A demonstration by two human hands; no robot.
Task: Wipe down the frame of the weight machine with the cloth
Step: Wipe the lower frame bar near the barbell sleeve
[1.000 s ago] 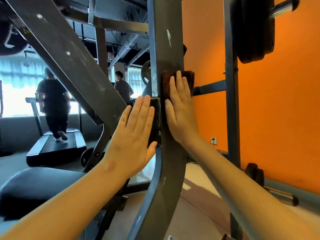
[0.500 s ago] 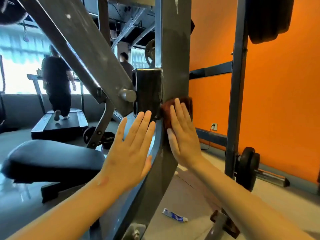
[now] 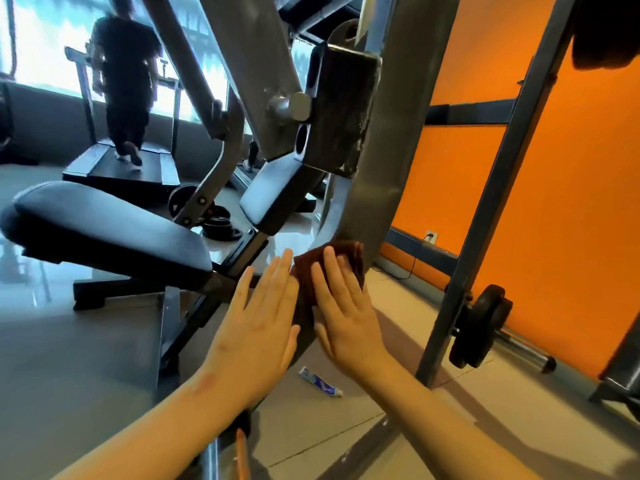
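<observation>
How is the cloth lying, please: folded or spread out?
Folded: the cloth shows stacked layers along its right edge, under the right hand.

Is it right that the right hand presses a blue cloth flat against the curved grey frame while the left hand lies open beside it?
Not quite: the head view shows the cloth is dark brown, not blue. The right hand does press it flat against the curved grey frame, with the left hand open beside it.
</observation>
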